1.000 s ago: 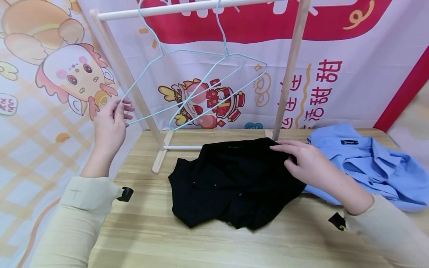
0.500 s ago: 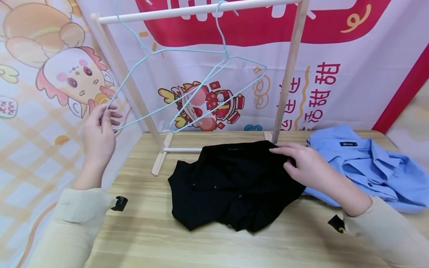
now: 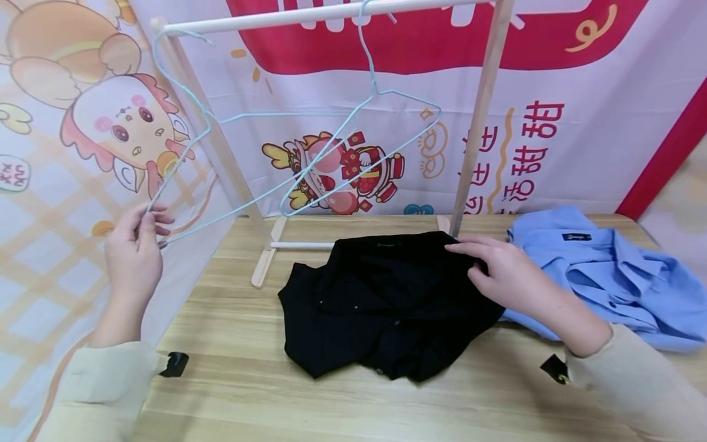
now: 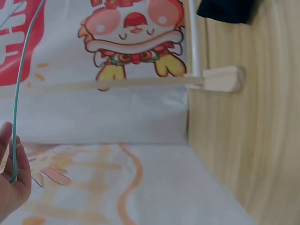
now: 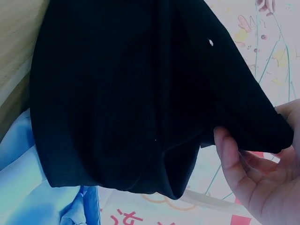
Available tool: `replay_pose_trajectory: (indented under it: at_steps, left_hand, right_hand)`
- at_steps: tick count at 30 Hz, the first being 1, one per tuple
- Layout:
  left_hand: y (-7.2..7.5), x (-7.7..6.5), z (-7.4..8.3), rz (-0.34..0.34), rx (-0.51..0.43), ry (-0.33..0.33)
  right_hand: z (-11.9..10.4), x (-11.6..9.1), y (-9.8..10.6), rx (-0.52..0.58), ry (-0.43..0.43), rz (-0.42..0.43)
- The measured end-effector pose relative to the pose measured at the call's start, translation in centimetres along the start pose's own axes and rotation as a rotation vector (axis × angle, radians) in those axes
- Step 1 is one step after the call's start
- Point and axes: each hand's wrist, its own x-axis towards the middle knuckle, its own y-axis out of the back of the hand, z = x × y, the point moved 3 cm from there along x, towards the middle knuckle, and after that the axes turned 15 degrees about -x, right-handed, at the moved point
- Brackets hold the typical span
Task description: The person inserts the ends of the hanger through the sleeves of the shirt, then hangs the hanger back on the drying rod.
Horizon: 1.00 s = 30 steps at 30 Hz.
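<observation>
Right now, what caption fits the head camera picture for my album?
Left hand holds a thin hanger, right hand a black garment near a blue shirt.

The head view is bright and evenly lit, its light soft, with a pale sheen on the near part of the table [image 3: 309, 408] and the black shirt [image 3: 381, 307] swallowing most fold detail. Wide-angle stretch shows in the sleeves [image 3: 624, 371] at the lower corners. The left wrist view is dimmer, greyish and soft; the right wrist view is bluish, the shirt almost solid black, the wall cloth [image 5: 243, 18] washed out
</observation>
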Motion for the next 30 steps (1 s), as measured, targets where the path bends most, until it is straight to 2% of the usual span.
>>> replay_pose_trajectory:
  at_steps: [2, 10, 14, 23, 30]
  left_hand:
    - [0.4, -0.4, -0.8, -0.014, -0.012, 0.012]
    - [1.2, -1.9, -3.7, -0.049, -0.081, 0.141]
    - [1.2, -2.5, -4.6, -0.099, -0.106, 0.132]
    - [0.2, -4.1, -5.8, -0.330, -0.117, 0.089]
    - [-1.0, -5.2, -6.3, -0.403, -0.129, 0.120]
  right_hand:
    - [0.1, 0.0, 0.0, -0.001, -0.001, -0.003]
    - [0.1, 0.0, -0.1, 0.004, -0.003, -0.019]
    - [0.0, 0.0, -0.2, 0.011, -0.002, -0.022]
    - [0.2, -0.3, -0.4, 0.004, -0.006, -0.020]
    - [0.2, -0.3, -0.5, 0.011, -0.005, -0.014]
